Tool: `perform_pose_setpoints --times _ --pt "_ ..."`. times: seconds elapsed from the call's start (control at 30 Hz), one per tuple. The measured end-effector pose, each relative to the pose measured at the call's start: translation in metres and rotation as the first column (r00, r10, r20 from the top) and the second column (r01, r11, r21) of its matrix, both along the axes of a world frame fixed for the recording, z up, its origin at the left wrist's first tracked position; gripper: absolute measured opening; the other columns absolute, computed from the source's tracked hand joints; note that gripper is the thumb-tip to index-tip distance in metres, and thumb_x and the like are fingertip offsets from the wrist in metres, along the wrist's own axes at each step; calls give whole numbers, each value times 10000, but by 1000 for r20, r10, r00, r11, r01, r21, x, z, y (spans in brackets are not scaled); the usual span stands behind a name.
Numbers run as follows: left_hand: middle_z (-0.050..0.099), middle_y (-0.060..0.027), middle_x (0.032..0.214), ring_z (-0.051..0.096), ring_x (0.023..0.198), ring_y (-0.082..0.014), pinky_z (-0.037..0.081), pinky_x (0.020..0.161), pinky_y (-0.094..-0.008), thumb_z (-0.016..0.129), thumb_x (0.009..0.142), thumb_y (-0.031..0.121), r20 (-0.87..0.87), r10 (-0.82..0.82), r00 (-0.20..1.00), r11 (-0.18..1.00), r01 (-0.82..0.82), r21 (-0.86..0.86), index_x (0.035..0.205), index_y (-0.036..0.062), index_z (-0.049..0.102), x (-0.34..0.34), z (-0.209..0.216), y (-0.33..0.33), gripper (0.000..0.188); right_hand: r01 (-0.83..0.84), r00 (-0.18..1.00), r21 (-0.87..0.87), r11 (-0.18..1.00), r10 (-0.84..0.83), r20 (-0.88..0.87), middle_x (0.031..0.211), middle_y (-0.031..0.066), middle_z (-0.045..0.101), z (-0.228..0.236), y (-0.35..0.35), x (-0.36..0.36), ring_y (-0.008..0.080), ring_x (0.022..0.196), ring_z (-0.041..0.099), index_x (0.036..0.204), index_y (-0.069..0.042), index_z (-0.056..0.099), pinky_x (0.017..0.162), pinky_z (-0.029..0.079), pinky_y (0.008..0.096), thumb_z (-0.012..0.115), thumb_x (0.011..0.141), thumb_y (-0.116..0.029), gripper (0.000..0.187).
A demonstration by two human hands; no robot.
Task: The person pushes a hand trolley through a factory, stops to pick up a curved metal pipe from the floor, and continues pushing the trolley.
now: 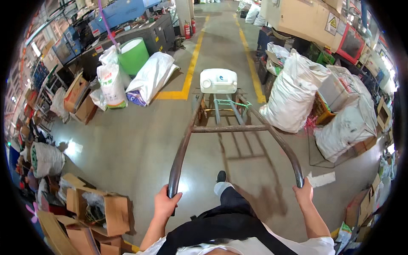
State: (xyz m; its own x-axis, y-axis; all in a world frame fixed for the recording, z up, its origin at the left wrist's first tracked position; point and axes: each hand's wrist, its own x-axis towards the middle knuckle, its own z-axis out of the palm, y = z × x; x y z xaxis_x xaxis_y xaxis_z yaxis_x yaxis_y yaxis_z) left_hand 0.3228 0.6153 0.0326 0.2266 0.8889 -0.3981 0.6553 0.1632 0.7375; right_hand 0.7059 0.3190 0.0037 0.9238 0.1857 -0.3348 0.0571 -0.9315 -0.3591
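Note:
My left hand (166, 201) is wrapped round the dark left grip of a rusty metal hand cart (229, 128). Round the right grip my right hand (303, 192) is closed as well. The cart's two curved handles run forward to a crossbar and a frame with grey bars. Green cord (243, 105) is tied across those bars. At the cart's far end rests a white plastic jerrycan (218, 81), upright and apart from both hands. The cart's wheels are hidden from here.
Yellow lines (193, 63) edge an aisle ahead. On the left stand white sacks (112, 85), a green drum (134, 56) and open cardboard boxes (117, 214). Large white sacks (294, 93) and a wire-framed stack line the right. Red fire extinguishers (187, 30) stand farther off.

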Motion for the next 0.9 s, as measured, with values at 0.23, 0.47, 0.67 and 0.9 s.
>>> perform_pose_setpoints --times 0.23,0.47,0.67,0.9 --pt "618 -134 675 620 505 -194 510 501 -334 726 744 260 -85 -46 995 996 39 -79 1082 -17 535 139 -31 210 477 -9 988 -40 999 15 154 829 203 631 -2 201 124 434 826 590 938 -79 499 679 458 493 680 696 -210 329" --pt "610 -125 662 623 518 -198 507 496 -341 723 736 245 -93 -105 990 994 102 -34 1069 -23 522 303 -35 428 472 22 996 10 1000 -23 87 831 224 626 1 406 285 432 830 594 934 -73 502 701 456 479 690 670 -205 350" --pt "610 -106 656 616 517 -176 497 491 -330 731 727 197 8 -55 998 980 56 -189 1049 -17 535 415 -63 618 434 49 993 5 999 -49 104 788 216 621 -31 586 387 425 823 601 901 -67 502 704 448 486 688 654 -203 338" --pt "607 -103 641 616 503 -195 505 498 -336 729 732 213 -30 -134 991 989 131 -65 989 -1 534 590 -80 836 387 118 985 -68 991 -109 131 806 220 635 -43 795 545 430 804 607 928 -64 527 707 453 497 641 690 -189 292"
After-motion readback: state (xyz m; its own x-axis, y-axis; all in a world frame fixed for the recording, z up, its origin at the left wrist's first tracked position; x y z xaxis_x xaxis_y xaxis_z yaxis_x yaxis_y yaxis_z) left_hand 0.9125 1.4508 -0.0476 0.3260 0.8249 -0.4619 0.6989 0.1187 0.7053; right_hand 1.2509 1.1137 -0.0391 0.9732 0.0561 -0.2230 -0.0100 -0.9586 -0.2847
